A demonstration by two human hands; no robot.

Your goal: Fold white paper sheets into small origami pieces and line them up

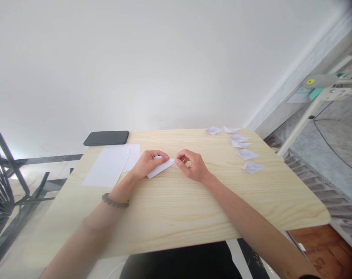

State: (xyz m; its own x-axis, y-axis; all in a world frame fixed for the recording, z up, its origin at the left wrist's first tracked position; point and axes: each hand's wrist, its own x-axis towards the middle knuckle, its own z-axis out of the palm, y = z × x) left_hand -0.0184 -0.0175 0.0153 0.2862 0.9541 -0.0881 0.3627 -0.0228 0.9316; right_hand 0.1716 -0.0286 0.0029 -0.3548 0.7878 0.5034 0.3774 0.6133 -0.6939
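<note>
A folded piece of white paper [162, 168] lies at the middle of the table, its narrow point turned to the right. Across its left part rests my left hand [148, 162], gripping it with the thumb on top. My right hand [191, 164] pinches the pointed right tip between thumb and fingers. Left of my hands, flat sheets of white paper [106, 168] overlap one another. Over at the right side stand several small folded paper boats [248, 154], set in a curved row.
A black phone [106, 138] lies at the table's back left, close to the white wall [164, 69]. The wooden table [176, 217] has a rounded right corner. A black chair [7, 170] stands to the left, and a white metal frame [300, 124] to the right.
</note>
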